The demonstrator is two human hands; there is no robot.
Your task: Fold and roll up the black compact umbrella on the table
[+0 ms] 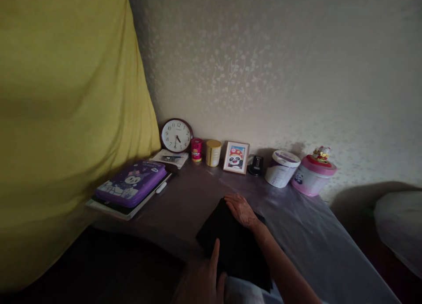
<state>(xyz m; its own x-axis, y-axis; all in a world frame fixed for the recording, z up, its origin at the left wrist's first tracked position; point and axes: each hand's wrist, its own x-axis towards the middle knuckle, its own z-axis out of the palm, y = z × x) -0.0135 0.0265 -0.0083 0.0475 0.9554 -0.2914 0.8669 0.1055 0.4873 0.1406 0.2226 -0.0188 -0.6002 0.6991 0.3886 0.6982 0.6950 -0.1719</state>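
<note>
- The right hand [242, 210] lies palm down, its fingers out nearly straight and close together, pressed flat on the upper part of a black item [242, 251]; it does not appear to clasp anything.
- The left hand [206, 277] is blurred, its index finger pointing forward over the lower left part of the black item — whether it has hold of an edge, I cannot tell.
- The black item lies at the near edge of the covered table [184, 207], under both hands; its material is too dark to make out.
- Left of it, a purple case [132, 183] rests on a book [132, 214], a white marker [161, 188] just beside them.
- Along the back, left to right: a round clock [177, 135] behind a booklet [170, 160], a pink can [196, 150], a yellow-lidded tin [213, 153], a framed panda picture [236, 158], a small black object [256, 166], a white tub [281, 168] and a pink-lidded tub [311, 175] — this last topped by a gold figurine [321, 153].
- Farther out, a yellow curtain [72, 75] hangs at the left, and a patterned wall [296, 53] rises behind.
</note>
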